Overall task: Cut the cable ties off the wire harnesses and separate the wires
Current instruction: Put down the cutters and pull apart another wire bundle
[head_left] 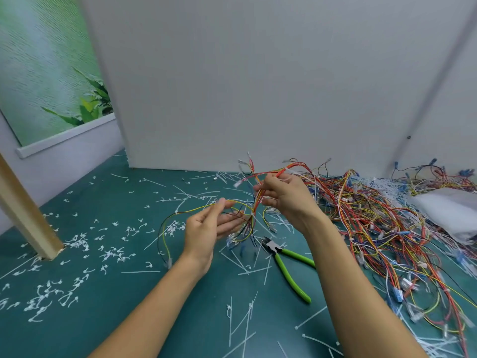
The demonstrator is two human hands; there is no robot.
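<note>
Green mat covers the tabletop (129,319), and on it lie many white cut cable ties (242,324) and small clipped tie heads (113,254). Both bare hands are raised above the tabletop and work on one wire harness (254,202). The right hand (286,200) is higher; its grip is clenched on the bundle of red, orange and yellow wires, with thumb and fingers pinching it, and the wire ends with pale terminals stick out above the fingers toward the white wall (258,86). The left hand (204,228) is lower and to the left; its grip is mostly released, the fingers stretched, and the fingertips touch a yellow wire (196,209) that goes out from the harness. This yellow wire runs together with a black one to the left and bends down to the tabletop near the left forearm. Green-handled cutting pliers (286,264) lie on the tabletop between the two forearms, untouched, with the jaws pointing toward the harness. To the right is a large pile of loose coloured wires (387,228), and a white bag (451,213) lies partly on it. A wooden post (28,223) stands at the left.
</note>
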